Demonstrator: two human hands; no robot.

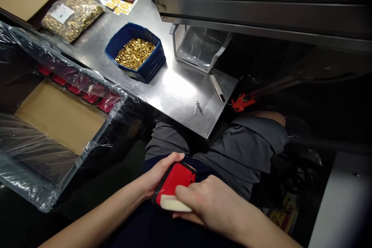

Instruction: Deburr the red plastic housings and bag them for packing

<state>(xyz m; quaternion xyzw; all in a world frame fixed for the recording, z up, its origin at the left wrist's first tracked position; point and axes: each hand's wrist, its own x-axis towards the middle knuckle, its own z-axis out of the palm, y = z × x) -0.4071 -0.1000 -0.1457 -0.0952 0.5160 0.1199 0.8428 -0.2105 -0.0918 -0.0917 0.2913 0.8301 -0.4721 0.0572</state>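
In my lap, my left hand [161, 170] is wrapped round the edge of a flat red part with a black rim [174, 180], which looks like a case or cover. My right hand [205, 201] is closed on a cream-coloured flat piece [171, 202], perhaps a pad or scraper, that lies against the near end of the red face. Small dark cut-outs show at the part's far right corner. The right fingertips are partly hidden beneath the hand.
On the metal table stand a blue bin [148, 68] of small brass pieces, a grey tray [200, 64], a white-handled tool [217, 88], small snips [199, 107] and a bag of brass pieces [75, 13]. A plastic-lined crate [99, 143] with several red parts stands left.
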